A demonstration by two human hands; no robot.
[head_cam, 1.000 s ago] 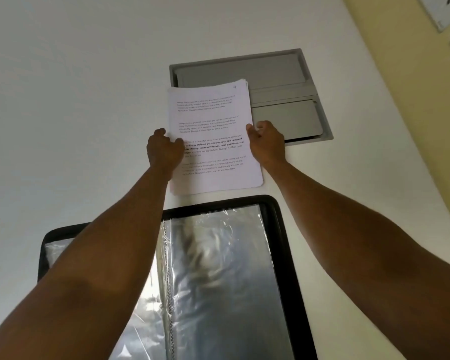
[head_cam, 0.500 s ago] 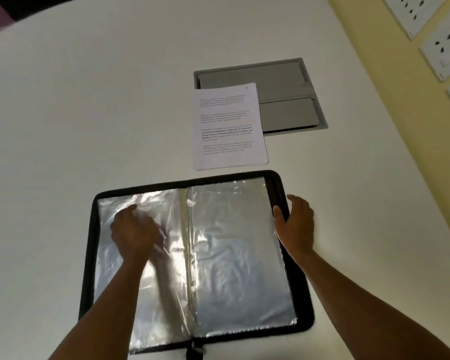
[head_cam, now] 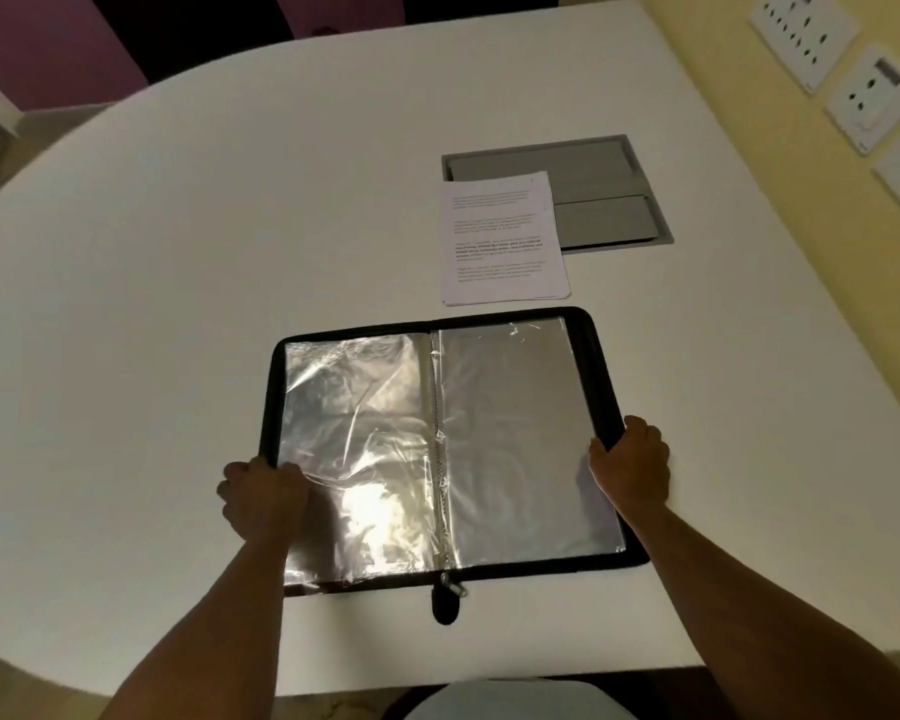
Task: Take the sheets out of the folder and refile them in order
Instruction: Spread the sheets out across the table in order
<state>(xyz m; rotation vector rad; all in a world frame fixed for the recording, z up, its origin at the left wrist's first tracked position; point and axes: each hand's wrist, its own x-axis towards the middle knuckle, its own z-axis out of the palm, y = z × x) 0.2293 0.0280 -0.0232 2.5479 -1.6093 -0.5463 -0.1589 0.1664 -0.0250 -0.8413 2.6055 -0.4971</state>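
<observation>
White table [head_cam: 178,252] by a yellow wall [head_cam: 739,122] — left hand [head_cam: 261,498] and right hand [head_cam: 632,462] grip the open folder [head_cam: 601,350].

From my seat the print on the sheets [head_cam: 502,241] is too small and soft to read, and I can't count how many lie in the stack. My left hand [head_cam: 263,493] covers the folder [head_cam: 606,356] rim under it, and its fingertips are tucked out of sight; the right hand [head_cam: 632,462] hides its stretch of the edge too. Glare washes out the plastic sleeves [head_cam: 365,433]. The wall sockets [head_cam: 863,98] run off the right edge
</observation>
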